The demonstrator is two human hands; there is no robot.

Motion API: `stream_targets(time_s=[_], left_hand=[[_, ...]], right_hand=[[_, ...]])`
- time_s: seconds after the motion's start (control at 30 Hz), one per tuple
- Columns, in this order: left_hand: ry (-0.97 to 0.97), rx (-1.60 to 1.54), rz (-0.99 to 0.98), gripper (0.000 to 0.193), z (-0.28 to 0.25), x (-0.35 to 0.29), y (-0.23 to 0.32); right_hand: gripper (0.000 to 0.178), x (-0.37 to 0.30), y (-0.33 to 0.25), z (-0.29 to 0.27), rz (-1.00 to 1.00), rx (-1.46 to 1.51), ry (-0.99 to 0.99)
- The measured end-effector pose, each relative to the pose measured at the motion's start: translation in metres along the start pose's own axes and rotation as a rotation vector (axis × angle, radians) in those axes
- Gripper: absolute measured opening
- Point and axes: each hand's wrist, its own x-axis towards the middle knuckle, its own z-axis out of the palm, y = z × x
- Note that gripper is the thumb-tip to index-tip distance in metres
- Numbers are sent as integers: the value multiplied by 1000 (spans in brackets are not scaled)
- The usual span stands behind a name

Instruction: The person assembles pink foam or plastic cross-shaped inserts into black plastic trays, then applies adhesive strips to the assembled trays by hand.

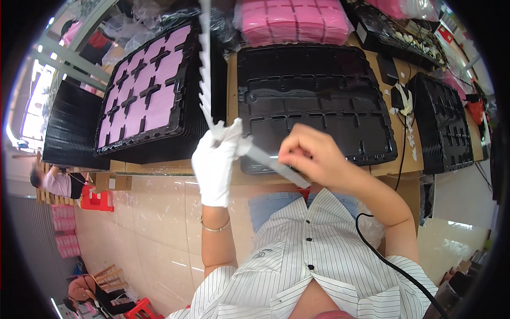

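Note:
My left hand (pixel 217 165), in a white glove, is closed round a long white strip (pixel 205 80) with a toothed edge. The strip rises far beyond the hand. From the same hand a flat pale grey band (pixel 273 164) slants down to the right. My bare right hand (pixel 311 154) is curled with thumb and fingers pinched together beside this band. What lies in its fingertips, if anything, is too small and blurred to make out. Behind both hands lies a black moulded plastic tray (pixel 313 101) with rows of compartments.
At left stands a stack of black trays (pixel 191 106), its top filled with pink pieces (pixel 142 64). Pink wrapped packs (pixel 295 21) sit at the back. More black trays (pixel 443 122) stand at right, near a white glove (pixel 406 100). A black cable (pixel 374 247) crosses my right side.

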Motion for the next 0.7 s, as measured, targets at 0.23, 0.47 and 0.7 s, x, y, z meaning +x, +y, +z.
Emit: stream_targets(time_s=[0.23, 0.47, 0.7], left_hand=[[-60, 133, -52, 21, -27, -8, -20], [-138, 6, -72, 25, -17, 4, -8], [-220, -198, -141, 24, -10, 6, 1]], right_hand=[[12, 42, 55, 11, 87, -507, -174], [12, 26, 31, -1, 610, 516, 16], [16, -4, 15, 6, 626, 1792, 247]])
